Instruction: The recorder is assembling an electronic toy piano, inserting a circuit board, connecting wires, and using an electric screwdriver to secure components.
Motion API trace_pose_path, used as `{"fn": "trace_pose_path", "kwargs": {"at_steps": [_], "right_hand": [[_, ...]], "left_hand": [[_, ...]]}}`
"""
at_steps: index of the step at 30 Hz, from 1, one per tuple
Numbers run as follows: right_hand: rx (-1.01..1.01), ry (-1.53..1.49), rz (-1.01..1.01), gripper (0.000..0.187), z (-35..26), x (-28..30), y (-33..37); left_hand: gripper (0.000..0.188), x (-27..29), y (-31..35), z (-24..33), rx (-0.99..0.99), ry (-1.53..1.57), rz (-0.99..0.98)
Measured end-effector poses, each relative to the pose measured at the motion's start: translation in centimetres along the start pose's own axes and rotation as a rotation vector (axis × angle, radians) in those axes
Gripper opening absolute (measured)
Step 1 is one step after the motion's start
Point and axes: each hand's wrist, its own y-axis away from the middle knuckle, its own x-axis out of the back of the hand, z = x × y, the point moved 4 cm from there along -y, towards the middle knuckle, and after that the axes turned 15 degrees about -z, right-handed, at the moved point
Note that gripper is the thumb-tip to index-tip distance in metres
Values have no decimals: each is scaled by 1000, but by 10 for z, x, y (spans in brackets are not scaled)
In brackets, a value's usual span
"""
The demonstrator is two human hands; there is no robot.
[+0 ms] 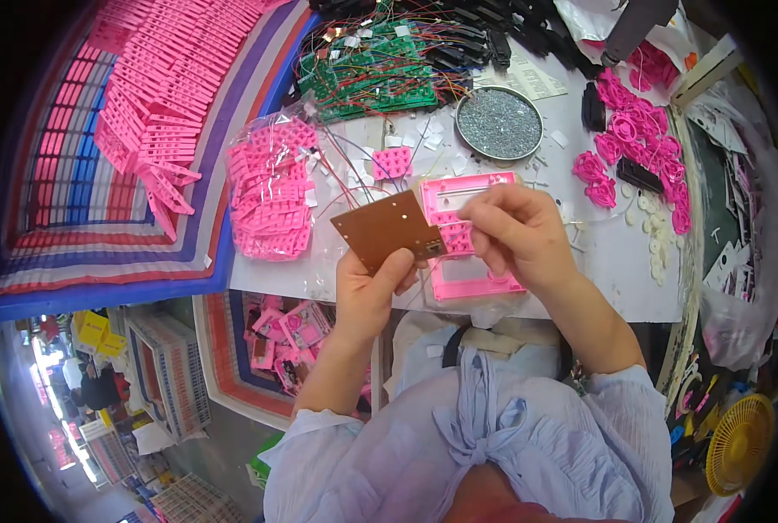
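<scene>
Brown circuit board (387,228), tilted and near the middle of the frame, is pinched at its lower edge by the left hand (367,292), thumb on top and fingers beneath. Thin wires run from its upper edge toward the table behind. Just to its right, the right hand (518,234) has its fingers curled together on a pink plastic frame (467,235), pinching the small pink keypad piece (455,237) where it meets the board's corner. Both things are held above the white table (615,253), close to the person's chest. On the table, upper middle, lies a heap of green circuit boards (367,74); right of it stands a round metal dish of small screws (499,123). A clear bag of pink parts (271,192) sits left of the board, and loose pink rings (637,139) lie at the upper right. Stacked pink strips (162,78) fill the upper left on a striped sheet (75,227)
</scene>
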Motion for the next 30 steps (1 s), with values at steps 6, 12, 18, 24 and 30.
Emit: {"fn": "trace_pose_path", "kwargs": {"at_steps": [6,12,18,24,30], "right_hand": [[-225,-230,250,21,28,4,96],[-641,264,275,30,18,44,213],[-29,1293,-105,55,-80,4,160],[-24,1220,-595,64,-22,-27,73],[-321,755,-410,38,4,-2,51]], "left_hand": [[26,-13,12,-12,20,-68,-35],[29,-35,22,-16,252,-102,-239],[22,-55,11,-8,330,-216,-442],[35,-69,17,1,222,-473,-722],[43,-49,50,-46,502,-202,-480]]}}
